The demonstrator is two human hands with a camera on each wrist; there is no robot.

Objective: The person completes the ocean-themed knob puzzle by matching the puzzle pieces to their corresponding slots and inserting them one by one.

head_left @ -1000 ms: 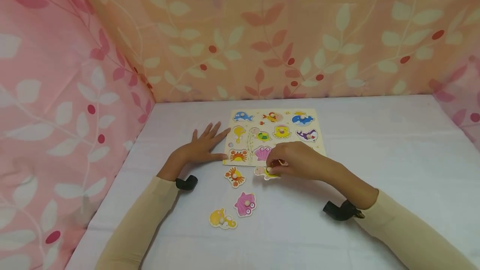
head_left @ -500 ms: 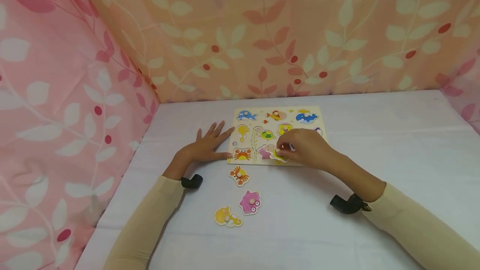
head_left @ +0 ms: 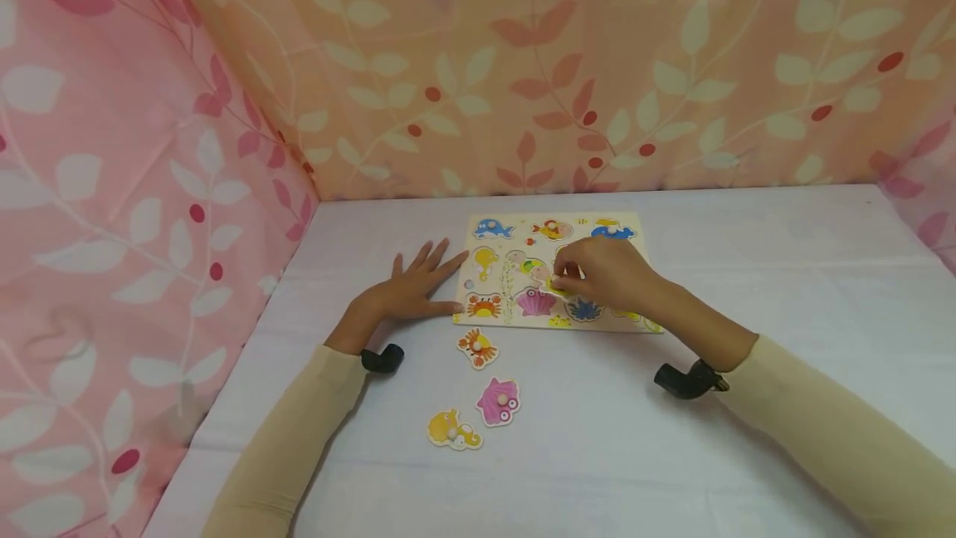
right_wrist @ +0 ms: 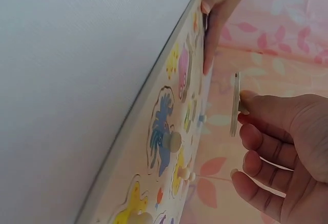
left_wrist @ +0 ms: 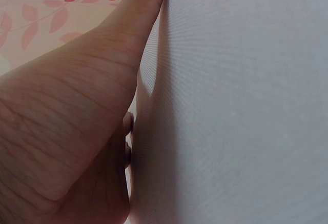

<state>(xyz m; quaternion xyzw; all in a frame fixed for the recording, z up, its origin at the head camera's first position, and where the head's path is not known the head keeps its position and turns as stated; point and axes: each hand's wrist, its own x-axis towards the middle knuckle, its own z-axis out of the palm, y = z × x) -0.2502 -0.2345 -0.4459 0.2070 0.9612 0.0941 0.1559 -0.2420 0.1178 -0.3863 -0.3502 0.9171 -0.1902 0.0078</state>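
The right hand (head_left: 607, 271) pinches a flat, pale-edged cut-out piece (head_left: 538, 273) with a round pale head and some yellow on it, apparently a turtle; the thumb and a finger meet at its back, seemingly on a small knob that they mostly hide. The piece is held just above a pale wooden puzzle board (right_wrist: 128, 147) and apart from it, towards the board's middle. It looks thin, light and stiff, likely wood, so it should neither bend nor break easily. The knob is the best hold; the thin rim would be slippery and harder to lift by.

The left hand (head_left: 409, 287) is spread flat at the board's left edge, thumb by the near left corner. Set in the board is a blue branching piece (right_wrist: 163, 126) whose round knob stands up plainly. Off the board's near edge lie an orange crab piece (head_left: 469, 344), then a pink shell piece (head_left: 494, 395), then a yellow seahorse piece (head_left: 442, 425), farthest out.
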